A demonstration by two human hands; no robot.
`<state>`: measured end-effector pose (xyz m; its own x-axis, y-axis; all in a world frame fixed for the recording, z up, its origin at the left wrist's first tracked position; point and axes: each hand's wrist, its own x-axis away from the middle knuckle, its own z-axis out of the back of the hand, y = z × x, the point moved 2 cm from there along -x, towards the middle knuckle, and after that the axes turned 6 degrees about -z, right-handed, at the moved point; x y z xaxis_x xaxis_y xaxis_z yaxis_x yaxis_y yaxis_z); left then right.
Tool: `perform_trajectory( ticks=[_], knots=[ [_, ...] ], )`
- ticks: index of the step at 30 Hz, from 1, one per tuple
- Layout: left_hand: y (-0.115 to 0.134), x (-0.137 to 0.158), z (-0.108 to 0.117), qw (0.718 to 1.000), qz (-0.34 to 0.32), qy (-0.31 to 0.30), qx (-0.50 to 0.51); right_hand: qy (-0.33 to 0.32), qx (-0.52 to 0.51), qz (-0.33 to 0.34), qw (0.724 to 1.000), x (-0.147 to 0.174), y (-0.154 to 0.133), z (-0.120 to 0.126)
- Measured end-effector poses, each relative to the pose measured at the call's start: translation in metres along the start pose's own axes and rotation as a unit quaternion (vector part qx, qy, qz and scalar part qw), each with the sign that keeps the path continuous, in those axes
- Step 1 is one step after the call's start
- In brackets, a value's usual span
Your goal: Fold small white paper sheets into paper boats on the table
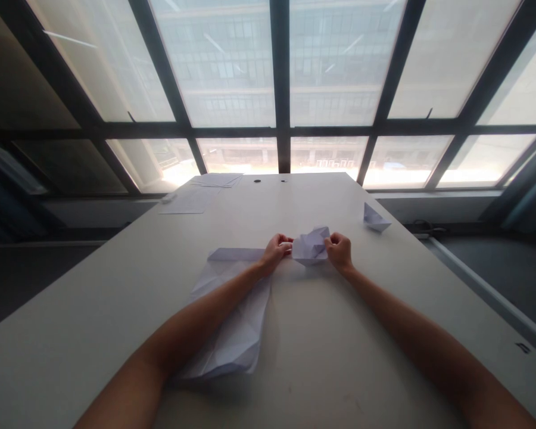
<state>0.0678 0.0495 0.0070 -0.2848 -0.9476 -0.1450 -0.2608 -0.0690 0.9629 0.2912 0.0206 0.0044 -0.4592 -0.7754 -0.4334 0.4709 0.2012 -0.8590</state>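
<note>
A small folded piece of white paper (310, 249), with raised layers in its middle, sits between my hands over the table. My right hand (339, 251) pinches its right edge between thumb and fingers. At the opposite edge, my left hand (276, 253) has its fingers curled around the paper's left tip, though the exact contact is small and hard to see. Partly under my left forearm lies a larger creased sheet of paper (239, 322), with a folded strip along its far end. Off to the right stands a folded paper boat (376, 220).
The white table (321, 351) stretches away toward large dark-framed windows (281, 128). Several flat paper sheets (185, 199) lie at its far left. Two dark round holes show near the far edge. Curtains (524, 190) hang at both sides.
</note>
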Motion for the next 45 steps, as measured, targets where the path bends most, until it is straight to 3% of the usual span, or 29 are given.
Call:
perform_trajectory(
  ticks=[4, 10, 12, 16, 19, 21, 24, 26, 31, 41, 45],
  knots=[
    [0.012, 0.005, -0.007, 0.993, -0.020, -0.098, -0.060, -0.044, 0.034, 0.044, 0.997, 0.008, -0.009, -0.003],
    [0.028, 0.013, -0.009, 0.975, -0.024, -0.174, -0.138, -0.166, 0.005, 0.067, 0.984, 0.023, -0.021, -0.014],
    [0.028, 0.014, -0.008, 0.973, -0.009, -0.179, -0.147, -0.225, -0.028, 0.061, 0.972, 0.029, -0.023, -0.018],
    [0.020, 0.011, -0.004, 0.984, 0.024, -0.123, -0.128, -0.297, -0.064, 0.040, 0.952, 0.036, -0.023, -0.024],
    [0.011, 0.007, -0.001, 0.989, 0.027, -0.070, -0.124, -0.245, -0.051, 0.064, 0.966, 0.034, -0.025, -0.020],
    [0.006, 0.005, 0.000, 0.991, 0.030, -0.043, -0.124, -0.183, -0.011, 0.119, 0.976, 0.032, -0.029, -0.013],
    [0.002, 0.003, 0.002, 0.991, 0.027, -0.021, -0.131, -0.158, 0.087, 0.228, 0.957, 0.033, -0.039, -0.007],
    [0.003, 0.004, 0.002, 0.992, 0.017, -0.027, -0.125, -0.166, 0.142, 0.266, 0.939, 0.036, -0.044, -0.006],
    [0.005, 0.006, 0.001, 0.991, 0.003, -0.090, -0.096, -0.140, 0.167, 0.243, 0.945, 0.039, -0.046, -0.008],
    [0.004, 0.007, 0.004, 0.985, 0.013, -0.107, -0.132, -0.152, 0.131, 0.203, 0.958, 0.038, -0.043, -0.009],
    [0.005, 0.008, 0.001, 0.989, 0.013, -0.077, -0.122, -0.166, 0.054, 0.173, 0.969, 0.034, -0.038, -0.013]
  ],
)
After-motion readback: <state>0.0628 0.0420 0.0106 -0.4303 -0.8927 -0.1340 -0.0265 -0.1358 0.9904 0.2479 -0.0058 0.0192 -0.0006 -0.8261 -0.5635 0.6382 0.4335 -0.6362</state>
